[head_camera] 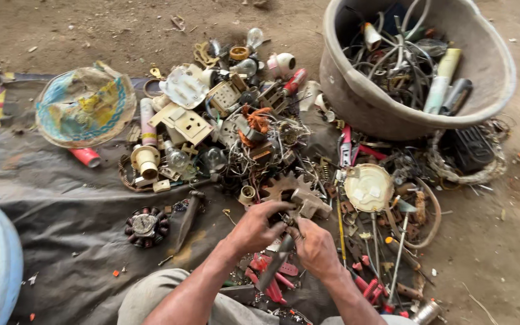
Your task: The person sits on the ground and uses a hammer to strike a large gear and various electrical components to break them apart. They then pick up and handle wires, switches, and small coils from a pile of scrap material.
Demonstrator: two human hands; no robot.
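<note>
Grey-black plastic sheeting [61, 198] covers the bare earth, and it looks spread there to keep small parts out of the dirt. On it lies a wide heap of electrical scrap [254, 132]: switch plates, lamp holders, bulbs, tangled wire and coils, loosely piled within arm's reach of the person seated at its near edge. Behind the heap at the upper right stands a large worn grey tub [362, 102], its inside filled with cables and tubes, which suggests sorted pieces go there. At the far left a blue-rimmed basin [4, 253] shows only its edge. A crumpled, colourful woven bowl [85, 105] sits at the upper left, apart from the pile. A round cream disc [368, 188] lies to the right of the hands among screwdrivers, and a small dark stator ring [146, 226] rests alone on the sheet to the left.

Both hands meet low over the heap's front. The left hand [257, 227] is closed around a small metal part [289, 219], steadying it just above the sheet. The right hand [315, 248] grips a slim tool [278, 259] whose shaft slants down and leftward, its tip brought against the part, seemingly for prying. What exactly the part is cannot be told
</note>
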